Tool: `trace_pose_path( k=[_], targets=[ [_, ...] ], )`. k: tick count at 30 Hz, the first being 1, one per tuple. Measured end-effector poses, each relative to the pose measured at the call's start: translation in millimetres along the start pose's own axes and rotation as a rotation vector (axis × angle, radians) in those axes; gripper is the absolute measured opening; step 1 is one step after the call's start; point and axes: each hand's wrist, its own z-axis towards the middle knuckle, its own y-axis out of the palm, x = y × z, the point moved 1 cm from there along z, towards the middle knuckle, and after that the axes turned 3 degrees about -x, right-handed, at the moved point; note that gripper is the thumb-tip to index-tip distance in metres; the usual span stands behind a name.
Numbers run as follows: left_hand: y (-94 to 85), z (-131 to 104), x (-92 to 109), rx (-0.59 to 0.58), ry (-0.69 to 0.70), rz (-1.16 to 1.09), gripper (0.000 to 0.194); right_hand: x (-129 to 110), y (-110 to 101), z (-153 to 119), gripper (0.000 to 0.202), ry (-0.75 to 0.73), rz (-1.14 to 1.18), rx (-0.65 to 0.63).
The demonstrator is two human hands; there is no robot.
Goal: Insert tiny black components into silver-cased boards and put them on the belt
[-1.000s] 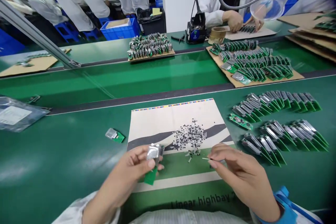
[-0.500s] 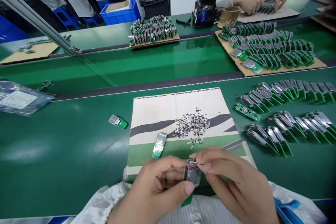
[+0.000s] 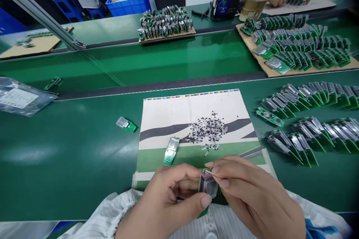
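Only the head view to go on here. So the circuit board (image 3: 209,186) sits up in the left hand (image 3: 174,201), near the bench's (image 3: 84,164) near edge, right in front of the wearer's body. Left thumb's across its face, fingers behind, so that hand's closed on it pretty firmly. Long axis runs roughly away from the wearer: green end low and closest to the body, other end up and out, leaning a touch right.

The right hand (image 3: 255,194) comes in from the board's right, fingertips pinched together right at that upper end. Looks like a thin pale piece (image 3: 208,172) is in the pinch, but it's tiny, and I can't tell if it's seated or just touching. IMO that's the relation that counts: piece against top end, left hand steadying, right hand nearer the end that matters.

The pile of tiny parts (image 3: 209,129) is past the hands, toward the printed sheet's (image 3: 168,114) right edge. A second board (image 3: 171,150) lies toward its left edge.
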Motion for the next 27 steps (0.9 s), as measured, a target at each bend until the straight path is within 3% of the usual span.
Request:
trace_pose_path(
  k=[10,17,27],
  targets=[
    [0.3,0.8,-2.4,0.053,0.010,0.182,0.011,-13.2,-0.1,19.6,0.016,0.100,0.163,0.039],
    [0.7,-0.6,-3.2,0.102,-0.002,0.221,0.013,-11.7,2.8,18.9,0.033,0.289,0.488,0.138],
    [0.3,0.0,-3.3,0.050,0.036,0.363,0.011,-9.2,2.9,27.1,0.029,0.180,0.365,0.111]
  ],
)
